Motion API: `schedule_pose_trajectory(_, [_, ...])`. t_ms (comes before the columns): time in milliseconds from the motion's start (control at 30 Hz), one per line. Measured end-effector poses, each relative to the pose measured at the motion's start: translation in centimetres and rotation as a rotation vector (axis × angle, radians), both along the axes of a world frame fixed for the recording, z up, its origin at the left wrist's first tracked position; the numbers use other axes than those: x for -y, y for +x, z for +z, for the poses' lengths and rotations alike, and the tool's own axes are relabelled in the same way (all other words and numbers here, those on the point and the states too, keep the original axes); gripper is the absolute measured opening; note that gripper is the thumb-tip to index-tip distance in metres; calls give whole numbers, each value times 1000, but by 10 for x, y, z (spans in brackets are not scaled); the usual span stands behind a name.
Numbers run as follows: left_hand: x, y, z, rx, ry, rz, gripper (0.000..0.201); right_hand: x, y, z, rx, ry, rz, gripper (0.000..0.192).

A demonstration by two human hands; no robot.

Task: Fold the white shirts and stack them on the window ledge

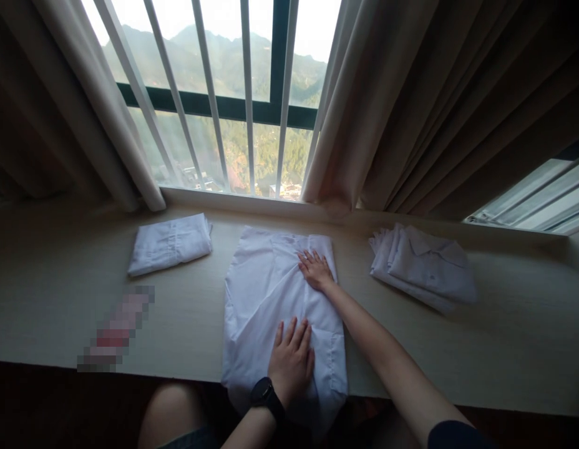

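Fingers spread flat, the left hand (292,360) with its black watch (266,395) presses the near end of a white shirt (266,293) that hangs off the ledge (60,293) edge at 6 o'clock; the right hand (315,269), also open-palmed, pins the far end at 1 o'clock. Smoothing outward before any crease looks wisest. Thin and wrinkled, the shirt lies mid-ledge between a folded shirt (170,244) at 10 o'clock and a stack (423,265) at 2, below the barred window (224,93).

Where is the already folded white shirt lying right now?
In the head view, the folded shirt lies on the ledge at left, near the window, apart from the shirt being pressed flat under both hands.
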State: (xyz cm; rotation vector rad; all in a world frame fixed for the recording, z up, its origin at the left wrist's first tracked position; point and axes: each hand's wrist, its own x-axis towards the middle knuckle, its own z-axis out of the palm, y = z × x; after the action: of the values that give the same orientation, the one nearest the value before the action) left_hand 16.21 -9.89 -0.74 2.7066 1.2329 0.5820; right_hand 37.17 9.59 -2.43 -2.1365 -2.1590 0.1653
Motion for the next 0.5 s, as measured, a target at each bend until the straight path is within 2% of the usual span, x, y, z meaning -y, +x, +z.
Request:
schedule_pose_trajectory(100, [1,-18,12,10,-17,-55,49,7,3,1,11,-14,-71,57])
schedule_pose_trajectory(167, [11,-40,22,68,-26,-33,51,13,7,3,22,-34,-101,58])
schedule_pose_trajectory(233, [30,-69,24,223,-37,144,50,18,13,6,46,-58,-69,59])
schedule_pose_trajectory(267, [42,-84,20,339,-54,303,48,21,17,8,64,-53,-27,60])
schedule_pose_trajectory(333, [66,-112,3,613,-136,697,44,25,26,10,108,-4,106,59])
schedule_pose_trajectory(400, [85,-132,-23,853,-363,977,47,29,33,9,144,56,245,56])
schedule_pose_trajectory(433, [91,-138,-37,914,-499,1034,52,30,36,8,152,68,286,55])
schedule_pose_trajectory(500, [96,-142,-59,911,-749,980,63,34,38,3,143,59,295,54])
